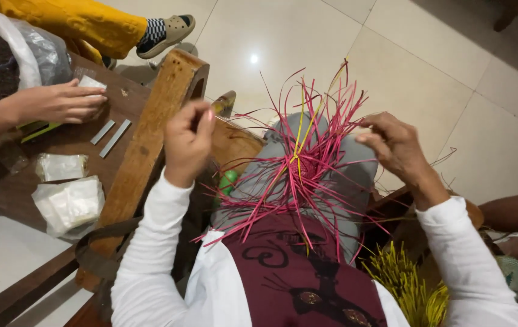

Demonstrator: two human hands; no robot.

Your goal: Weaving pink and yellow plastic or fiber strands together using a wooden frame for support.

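Head view looks down on a person in white sleeves who sits with a bundle of pink strips (pixel 300 175) spread like a star over the knee, on grey trousers. Some yellow strips (pixel 300 130) cross the pink ones near the middle.

What could go wrong, as I judge it: the loose ends stand out in all directions, so a sleeve or a wrist can catch them and pull the crossing at the centre apart. The strips look thin and stiff, and a sharp bend may crack one. The knee is also not a flat support, so the whole star may slide off to one side if both hands let go.

The left hand (pixel 189 138) is raised beside a wooden frame (pixel 144 151), fingers curled almost closed, thumb pressed to the forefinger as in a pinch; what it pinches I cannot tell, maybe one thin strip. The right hand (pixel 395 145) is half open, the fingertips (pixel 365 137) touching the outer pink ends at the right side of the bundle.

Another person's hand (pixel 59 103) rests on a brown table (pixel 71 142) near white packets (pixel 68 203). More yellow strips lie low at the right (pixel 407 290).
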